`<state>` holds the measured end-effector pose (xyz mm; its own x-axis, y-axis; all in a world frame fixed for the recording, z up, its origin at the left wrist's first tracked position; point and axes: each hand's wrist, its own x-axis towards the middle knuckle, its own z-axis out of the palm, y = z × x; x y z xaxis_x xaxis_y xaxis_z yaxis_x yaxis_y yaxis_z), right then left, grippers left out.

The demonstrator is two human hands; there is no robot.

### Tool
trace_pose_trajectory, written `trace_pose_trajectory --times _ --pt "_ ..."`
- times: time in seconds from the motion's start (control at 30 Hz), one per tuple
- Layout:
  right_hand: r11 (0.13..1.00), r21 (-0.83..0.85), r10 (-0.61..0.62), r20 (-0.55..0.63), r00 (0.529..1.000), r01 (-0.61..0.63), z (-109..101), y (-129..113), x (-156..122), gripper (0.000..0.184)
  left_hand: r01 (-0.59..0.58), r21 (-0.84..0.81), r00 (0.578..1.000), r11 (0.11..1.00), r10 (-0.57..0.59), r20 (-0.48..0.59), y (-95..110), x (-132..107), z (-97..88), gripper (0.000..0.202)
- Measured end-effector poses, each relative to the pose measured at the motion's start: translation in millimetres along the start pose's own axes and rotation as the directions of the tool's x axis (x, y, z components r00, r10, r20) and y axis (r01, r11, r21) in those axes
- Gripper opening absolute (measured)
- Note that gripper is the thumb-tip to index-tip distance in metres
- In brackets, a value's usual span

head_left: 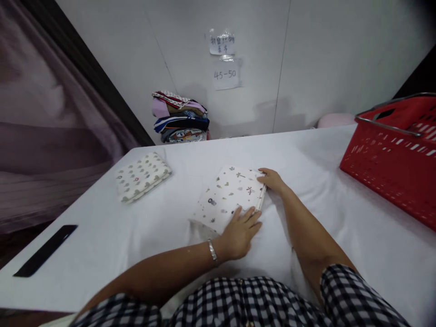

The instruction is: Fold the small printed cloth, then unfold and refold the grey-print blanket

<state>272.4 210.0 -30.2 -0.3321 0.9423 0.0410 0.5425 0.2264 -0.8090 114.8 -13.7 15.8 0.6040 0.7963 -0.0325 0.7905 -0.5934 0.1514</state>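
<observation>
A white folded cloth [226, 195] with small printed figures and palm trees lies in front of me on the table. My left hand [240, 231], with a silver bracelet at the wrist, rests on its near edge, fingers spread out. At the far right corner, my right hand [272, 179] has its fingers around the cloth's folded edge; the underside of that grip is hidden. Further left lies a second folded cloth [143, 176], white with grey leaf-like prints, touched by neither hand.
A white sheet covers the table [306, 168]. On the right stands a red plastic basket [395, 159] with a metal handle. A black flat strip [46, 252] lies at the left. Behind the table is a pile of folded clothes [180, 118], below paper signs [226, 75] on the wall.
</observation>
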Motion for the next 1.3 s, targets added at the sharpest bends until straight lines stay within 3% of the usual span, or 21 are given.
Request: trace_pose_trajectory --times 0.07,0.2,0.3,0.4,0.5,0.63,0.7,0.8,0.9,1.0,1.07,1.3 --pt "0.999 -0.017 0.037 0.094 0.995 -0.036 -7.5 -1.4 -0.5 0.040 -0.037 0.055 0.999 0.998 0.036 0.012 -37.4 -22.9 -7.9 0.057" --pt "0.996 -0.047 0.080 0.251 0.965 -0.071 -13.1 -10.8 -2.8 0.046 0.068 0.153 0.998 0.986 -0.069 0.000 -117.7 -71.1 -22.3 0.066" --pt "0.993 -0.076 0.104 0.252 0.962 -0.088 -10.3 -19.5 -5.7 0.063 0.182 0.152 0.980 0.971 -0.166 -0.114 -141.2 -88.2 -22.4 0.061" --pt "0.990 -0.097 0.126 0.228 0.965 -0.107 -6.4 -23.8 -8.1 0.069 0.244 0.097 0.940 0.965 -0.211 -0.268 -131.8 -83.3 -13.1 0.055" --pt "0.988 -0.104 0.137 0.242 0.960 -0.115 -3.5 -23.5 -9.1 0.068 0.344 0.039 0.875 0.938 -0.304 -0.377 -118.9 -67.7 -4.8 0.049" --pt "0.985 -0.111 0.161 0.303 0.939 -0.133 -6.5 -23.5 -9.6 0.075 0.430 0.014 0.847 0.903 -0.397 -0.354 -118.4 -54.3 -4.3 0.029" --pt "0.984 -0.136 0.150 0.262 0.953 -0.117 -12.2 -27.1 -10.8 0.074 0.429 -0.016 0.847 0.903 -0.408 -0.341 -120.6 -52.8 -7.2 0.024" --pt "0.990 -0.140 0.036 0.170 0.985 -0.012 -22.5 -39.3 -15.7 0.044 0.425 -0.139 0.820 0.894 -0.446 -0.360 -121.9 -50.8 -10.9 0.022" --pt "0.996 -0.036 -0.074 0.246 0.966 0.085 -26.9 -54.9 -24.9 0.019 0.401 -0.247 0.790 0.882 -0.469 -0.395 -121.4 -43.3 -9.7 0.020" --pt "0.997 -0.032 -0.049 0.347 0.937 0.064 -23.3 -63.8 -35.5 0.017 0.364 -0.259 0.793 0.894 -0.444 -0.416 -121.0 -31.5 -4.8 0.021" --pt "0.992 -0.094 -0.048 0.352 0.935 0.086 -19.3 -64.3 -41.9 0.020 0.351 -0.250 0.802 0.902 -0.428 -0.417 -120.9 -24.5 -2.0 0.021" --pt "0.904 -0.287 -0.216 0.337 0.916 0.318 -14.0 -62.0 -59.7 0.021 0.358 -0.267 0.825 0.895 -0.437 -0.357 -121.0 -16.8 -3.6 0.018"
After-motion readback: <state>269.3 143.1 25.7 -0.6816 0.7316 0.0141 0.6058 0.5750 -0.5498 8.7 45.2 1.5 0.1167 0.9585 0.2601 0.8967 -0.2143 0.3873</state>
